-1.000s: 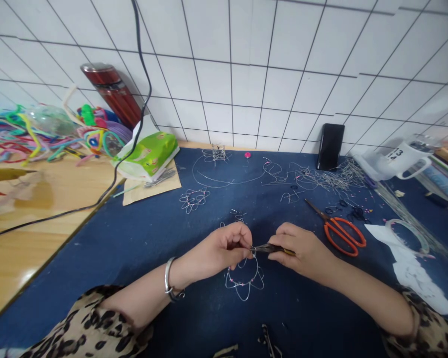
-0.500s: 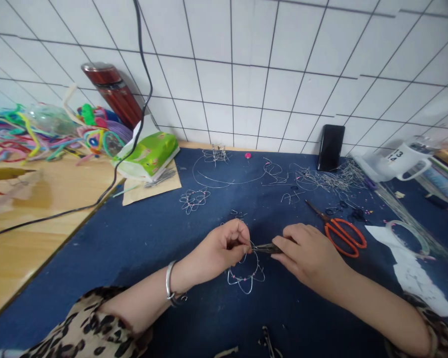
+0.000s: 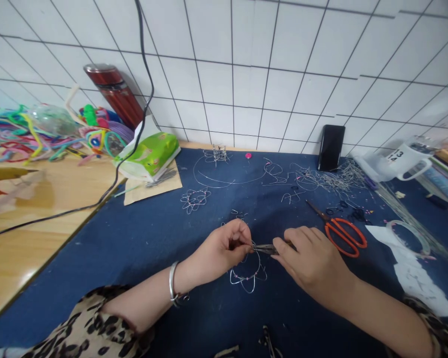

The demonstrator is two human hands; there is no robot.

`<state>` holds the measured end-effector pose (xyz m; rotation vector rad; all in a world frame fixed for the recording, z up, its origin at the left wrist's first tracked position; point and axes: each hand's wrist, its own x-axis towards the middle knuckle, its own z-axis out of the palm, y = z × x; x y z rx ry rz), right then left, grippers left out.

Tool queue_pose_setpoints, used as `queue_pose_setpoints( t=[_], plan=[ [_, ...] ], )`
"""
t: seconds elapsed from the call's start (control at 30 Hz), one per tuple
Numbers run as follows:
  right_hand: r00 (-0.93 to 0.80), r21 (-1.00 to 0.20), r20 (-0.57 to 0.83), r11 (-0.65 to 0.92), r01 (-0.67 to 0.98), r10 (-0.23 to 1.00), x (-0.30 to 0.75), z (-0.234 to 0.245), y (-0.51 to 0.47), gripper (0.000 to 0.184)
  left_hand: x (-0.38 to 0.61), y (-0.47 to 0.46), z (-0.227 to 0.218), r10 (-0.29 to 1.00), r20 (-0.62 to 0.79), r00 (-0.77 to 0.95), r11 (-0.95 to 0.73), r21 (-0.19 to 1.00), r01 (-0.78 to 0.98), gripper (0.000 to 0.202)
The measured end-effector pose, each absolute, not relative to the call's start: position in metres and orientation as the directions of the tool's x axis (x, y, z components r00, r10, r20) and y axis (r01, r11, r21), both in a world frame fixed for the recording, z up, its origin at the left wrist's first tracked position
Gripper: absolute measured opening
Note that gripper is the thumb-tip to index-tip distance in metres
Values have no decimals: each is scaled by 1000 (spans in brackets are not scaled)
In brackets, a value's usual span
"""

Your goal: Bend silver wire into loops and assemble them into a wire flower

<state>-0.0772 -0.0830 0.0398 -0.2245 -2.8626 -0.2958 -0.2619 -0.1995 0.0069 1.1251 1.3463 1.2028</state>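
Note:
Near the middle of the blue mat, my left hand pinches the upper part of a wire flower ring with looped petals and small pink beads. My right hand is closed around the handles of a pair of pliers. The pliers' jaws point left and meet the wire right at my left fingertips. My fingers hide the exact spot where jaws and wire touch. Another wire flower with beads lies flat on the mat, up and to the left.
Orange-handled scissors lie right of my right hand. Tangled wire pieces, a black phone and a white mug stand or lie toward the back right. A green tissue pack and a black cable are at left.
Both hands, the wire flower and the pliers have shifted very slightly to the right. The grip of each hand looks the same.

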Motion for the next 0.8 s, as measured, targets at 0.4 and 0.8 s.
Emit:
queue_pose_setpoints(
  t=[0.4,0.8],
  plan=[
    [-967,98,208,981,168,145,-80,42,-82,19,-261,-202,5,992,-41,-123,70,967,245,11],
    [-976,106,193,986,127,105,-81,38,-78,17,-263,-201,5,992,-63,-107,91,955,281,11]
  ],
)
